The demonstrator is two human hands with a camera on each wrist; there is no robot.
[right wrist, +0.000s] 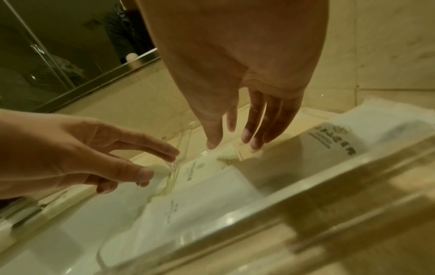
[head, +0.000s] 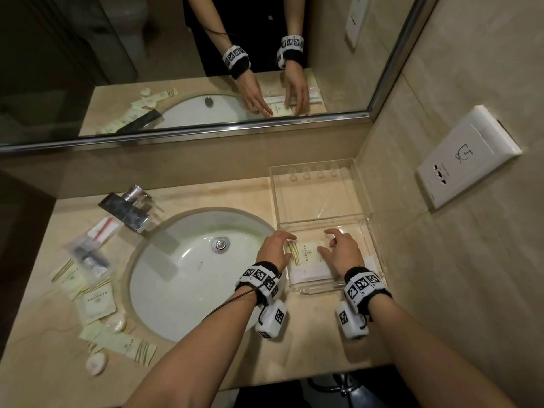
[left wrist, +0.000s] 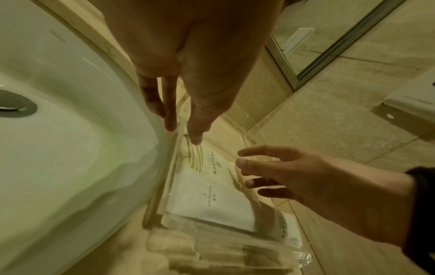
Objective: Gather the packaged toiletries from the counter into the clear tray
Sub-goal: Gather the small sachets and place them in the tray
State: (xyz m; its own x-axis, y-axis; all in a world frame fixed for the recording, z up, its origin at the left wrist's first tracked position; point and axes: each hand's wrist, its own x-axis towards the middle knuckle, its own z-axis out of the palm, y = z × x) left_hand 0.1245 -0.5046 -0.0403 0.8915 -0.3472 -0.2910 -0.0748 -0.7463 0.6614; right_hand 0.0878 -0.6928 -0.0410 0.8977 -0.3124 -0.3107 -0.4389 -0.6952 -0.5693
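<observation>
The clear tray (head: 378, 251) stands on the counter right of the sink. Inside it lie a cream striped packet (head: 307, 253), a white packet (head: 309, 272) and another white one along the right wall (right wrist: 353, 137). My left hand (head: 276, 248) hovers over the tray's left edge with relaxed fingers and holds nothing; its thumb (left wrist: 195, 137) points down at the cream packet (left wrist: 212, 161). Over the tray's middle, my right hand (head: 341, 248) is spread and empty. Left of the sink, several cream packets (head: 91, 293) remain scattered with a clear bag (head: 88, 257).
The tray's clear lid (head: 318, 195) lies open behind it against the wall. The white sink (head: 191, 275) and chrome faucet (head: 126, 210) sit between tray and loose items. Round wrapped soaps (head: 95, 363) and a toothbrush pack (head: 103, 229) lie on the left. A wall socket (head: 468, 157) is at right.
</observation>
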